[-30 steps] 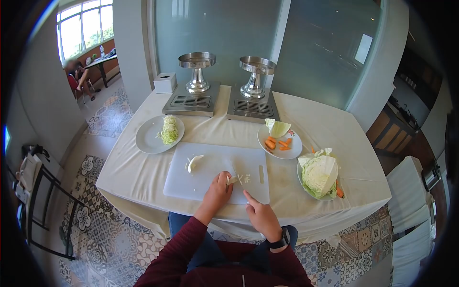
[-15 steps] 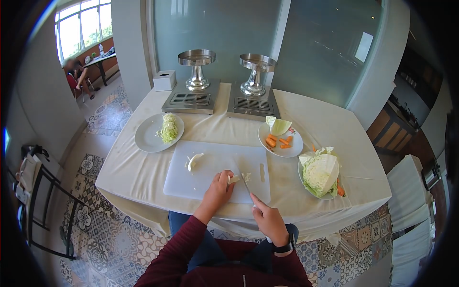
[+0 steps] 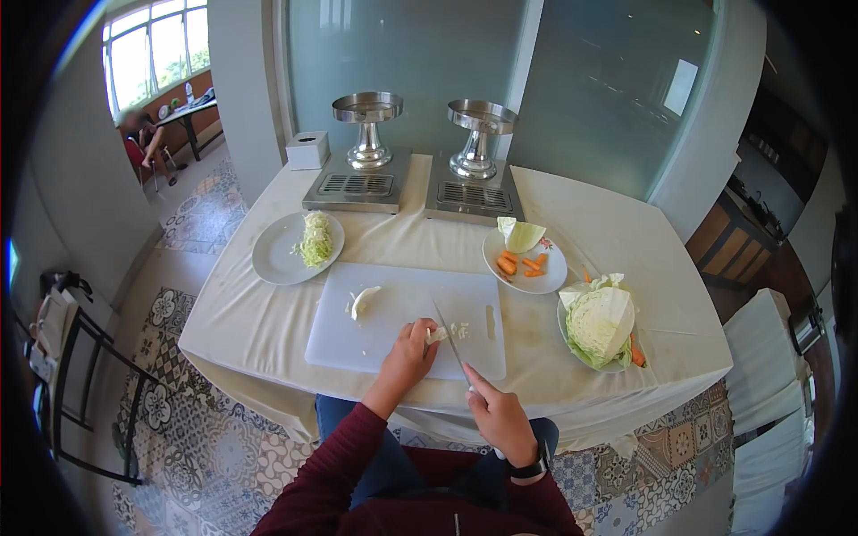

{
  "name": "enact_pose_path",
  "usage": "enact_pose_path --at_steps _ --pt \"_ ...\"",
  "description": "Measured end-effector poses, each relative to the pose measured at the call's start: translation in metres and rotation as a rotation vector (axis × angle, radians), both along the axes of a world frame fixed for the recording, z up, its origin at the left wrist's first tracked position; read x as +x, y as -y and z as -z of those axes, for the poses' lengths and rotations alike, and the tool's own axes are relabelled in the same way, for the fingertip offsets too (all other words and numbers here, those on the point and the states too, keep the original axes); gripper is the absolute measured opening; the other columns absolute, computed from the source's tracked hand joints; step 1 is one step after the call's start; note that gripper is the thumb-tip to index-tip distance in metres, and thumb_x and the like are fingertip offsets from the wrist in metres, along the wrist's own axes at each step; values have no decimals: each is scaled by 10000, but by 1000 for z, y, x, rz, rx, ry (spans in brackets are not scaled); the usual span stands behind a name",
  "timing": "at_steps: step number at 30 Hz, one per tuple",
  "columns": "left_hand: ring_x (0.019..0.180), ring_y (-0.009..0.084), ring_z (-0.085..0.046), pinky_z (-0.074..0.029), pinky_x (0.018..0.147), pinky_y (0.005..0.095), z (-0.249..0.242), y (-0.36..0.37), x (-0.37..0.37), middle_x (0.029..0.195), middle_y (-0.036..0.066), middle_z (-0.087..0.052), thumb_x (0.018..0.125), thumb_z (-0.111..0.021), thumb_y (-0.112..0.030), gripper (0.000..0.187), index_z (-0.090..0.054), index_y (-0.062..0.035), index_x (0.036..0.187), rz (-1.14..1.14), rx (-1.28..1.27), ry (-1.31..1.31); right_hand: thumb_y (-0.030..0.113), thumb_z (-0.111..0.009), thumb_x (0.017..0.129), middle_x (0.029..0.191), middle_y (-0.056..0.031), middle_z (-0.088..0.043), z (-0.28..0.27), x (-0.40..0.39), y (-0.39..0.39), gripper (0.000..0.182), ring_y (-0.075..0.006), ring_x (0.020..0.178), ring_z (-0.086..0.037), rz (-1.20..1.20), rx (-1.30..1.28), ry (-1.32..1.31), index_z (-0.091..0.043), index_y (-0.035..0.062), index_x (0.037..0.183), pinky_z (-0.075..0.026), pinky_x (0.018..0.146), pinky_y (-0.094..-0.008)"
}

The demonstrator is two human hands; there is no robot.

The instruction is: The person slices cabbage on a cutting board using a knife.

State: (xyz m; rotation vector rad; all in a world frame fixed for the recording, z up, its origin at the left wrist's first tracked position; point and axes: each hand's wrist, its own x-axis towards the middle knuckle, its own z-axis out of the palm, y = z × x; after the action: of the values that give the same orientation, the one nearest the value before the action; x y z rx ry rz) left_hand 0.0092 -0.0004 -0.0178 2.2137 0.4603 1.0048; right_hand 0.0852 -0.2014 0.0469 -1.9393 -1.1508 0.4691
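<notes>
My left hand [image 3: 410,351] is closed on a small pale piece of cabbage [image 3: 436,336] on the white cutting board [image 3: 349,335]. In my right hand [image 3: 499,413] is a knife [image 3: 449,334], its blade slanting up and left across the board, just right of that piece. Small cut bits [image 3: 462,330] lie to the right of the blade. Farther left on the board rests a curved cabbage piece [image 3: 362,302]. My fingertips partly hide the held piece.
Shredded cabbage [image 3: 315,239] sits on a grey plate [image 3: 273,250] at left. Right of the board, another plate [image 3: 541,284] holds carrot pieces [image 3: 508,263] and a cabbage wedge [image 3: 521,236]. A large cut cabbage [image 3: 597,323] stands farther right. Two metal stands [image 3: 368,134] are behind.
My right hand has shifted slightly left and down, and the blade has moved left with it. More cut bits show to its right. My left hand stays nearly still.
</notes>
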Motion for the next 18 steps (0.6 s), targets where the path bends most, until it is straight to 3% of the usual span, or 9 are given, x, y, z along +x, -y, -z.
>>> enact_pose_path --at_steps 8,18 --pt "938 421 -597 -504 799 477 2 -1 0 1014 195 -613 841 -665 4 316 -513 -33 1116 -6 -12 -19 147 -560 971 736 -212 -619 13 1 -1 472 -308 580 -594 -5 42 60 -504 132 1440 -491 631 -353" --pt "939 421 -601 -505 792 475 2 -1 0 1005 197 -615 841 -669 0 312 -512 -39 1108 -7 1 0 123 -523 986 601 -135 -607 -4 0 18 471 -173 428 -559 -64 -57 26 -493 88 1455 -491 531 -325"
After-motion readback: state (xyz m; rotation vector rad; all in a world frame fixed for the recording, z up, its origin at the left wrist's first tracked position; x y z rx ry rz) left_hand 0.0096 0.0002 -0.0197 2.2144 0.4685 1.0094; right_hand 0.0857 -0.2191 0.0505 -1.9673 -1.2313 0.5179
